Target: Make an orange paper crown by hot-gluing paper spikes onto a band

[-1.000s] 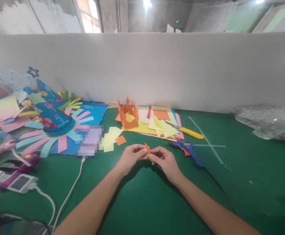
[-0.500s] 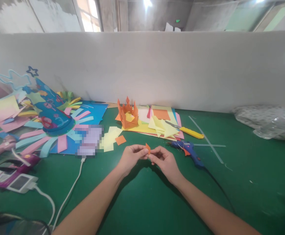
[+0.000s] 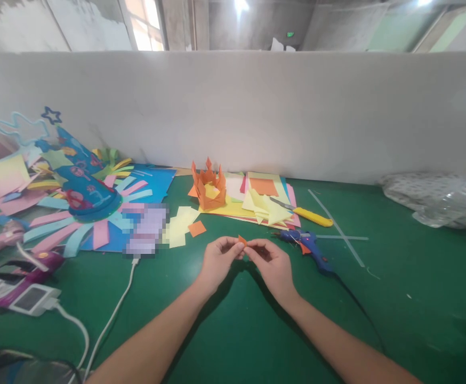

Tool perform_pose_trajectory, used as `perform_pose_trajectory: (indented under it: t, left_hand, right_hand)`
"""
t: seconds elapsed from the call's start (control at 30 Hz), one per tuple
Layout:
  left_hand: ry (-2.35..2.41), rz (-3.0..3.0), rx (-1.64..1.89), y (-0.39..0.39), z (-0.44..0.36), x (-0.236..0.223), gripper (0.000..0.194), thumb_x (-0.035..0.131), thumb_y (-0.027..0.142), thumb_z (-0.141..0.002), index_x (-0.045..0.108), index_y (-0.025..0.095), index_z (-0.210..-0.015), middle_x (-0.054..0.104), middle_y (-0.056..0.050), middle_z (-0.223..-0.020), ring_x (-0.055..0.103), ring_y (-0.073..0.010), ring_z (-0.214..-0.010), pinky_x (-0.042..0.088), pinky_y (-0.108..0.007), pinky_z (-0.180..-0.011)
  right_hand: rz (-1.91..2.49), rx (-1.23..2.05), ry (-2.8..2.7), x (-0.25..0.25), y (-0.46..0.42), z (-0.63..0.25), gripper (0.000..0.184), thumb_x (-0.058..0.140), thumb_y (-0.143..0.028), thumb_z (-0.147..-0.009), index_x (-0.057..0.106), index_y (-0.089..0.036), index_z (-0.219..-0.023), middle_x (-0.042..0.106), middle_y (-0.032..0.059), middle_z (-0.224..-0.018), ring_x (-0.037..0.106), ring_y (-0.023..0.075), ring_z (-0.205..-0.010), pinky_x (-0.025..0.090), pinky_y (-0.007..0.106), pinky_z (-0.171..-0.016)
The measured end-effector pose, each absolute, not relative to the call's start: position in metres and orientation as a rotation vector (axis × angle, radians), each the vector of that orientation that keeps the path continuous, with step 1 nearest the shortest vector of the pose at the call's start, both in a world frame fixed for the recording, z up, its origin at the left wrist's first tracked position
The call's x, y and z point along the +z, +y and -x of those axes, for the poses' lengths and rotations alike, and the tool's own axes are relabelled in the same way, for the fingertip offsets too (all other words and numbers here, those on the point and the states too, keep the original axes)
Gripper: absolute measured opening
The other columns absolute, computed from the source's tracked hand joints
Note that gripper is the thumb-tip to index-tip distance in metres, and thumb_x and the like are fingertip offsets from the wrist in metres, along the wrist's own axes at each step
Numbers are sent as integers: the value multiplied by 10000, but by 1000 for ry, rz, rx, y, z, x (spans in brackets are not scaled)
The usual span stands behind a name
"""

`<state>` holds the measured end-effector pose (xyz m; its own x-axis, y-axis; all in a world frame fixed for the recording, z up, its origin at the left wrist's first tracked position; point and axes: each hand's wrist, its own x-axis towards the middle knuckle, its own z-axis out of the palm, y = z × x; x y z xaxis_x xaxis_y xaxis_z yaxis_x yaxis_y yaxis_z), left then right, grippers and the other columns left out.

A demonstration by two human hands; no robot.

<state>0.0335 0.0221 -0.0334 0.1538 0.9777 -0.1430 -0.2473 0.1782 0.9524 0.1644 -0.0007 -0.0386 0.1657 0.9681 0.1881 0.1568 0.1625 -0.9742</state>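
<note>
Between my fingertips is a small piece of orange paper (image 3: 241, 240), mostly covered by the fingers. My left hand (image 3: 220, 261) pinches it from the left, and my right hand (image 3: 272, 265) pinches it from the right, thumbs close together. Both hands are held just above the green table (image 3: 233, 341). Beyond them stands an orange folded-paper crown (image 3: 209, 191) with pointed tips. A loose orange paper square (image 3: 197, 229) lies to the left of my hands, beside pale yellow paper pieces (image 3: 179, 229).
Right of my hands lie a blue glue gun (image 3: 313, 249) and a yellow utility knife (image 3: 313, 216). Stacked coloured paper (image 3: 233, 209) is behind. Blue paper cone hats (image 3: 87, 184), a blurred-out phone-like item (image 3: 147, 229) and white cables (image 3: 115, 314) occupy the left. A plastic bottle (image 3: 452, 202) lies far right.
My fingers have closed in further over the orange paper, so less of it shows. The right hand has moved slightly up and towards the left one.
</note>
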Motion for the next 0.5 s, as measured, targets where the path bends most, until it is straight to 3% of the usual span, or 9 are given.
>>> perform_pose_trajectory:
  t: [0.5]
  left_hand:
    - [924, -883, 1101, 18, -34, -29, 273, 751, 362, -615, 634, 122, -669, 642, -11, -629, 578, -90, -589, 478, -241, -659]
  right_hand:
    - [1211, 806, -1296, -35, -3, -165, 103, 637, -294, -754, 666, -195, -743, 626, 23, -747, 569, 140, -627, 501, 265, -595]
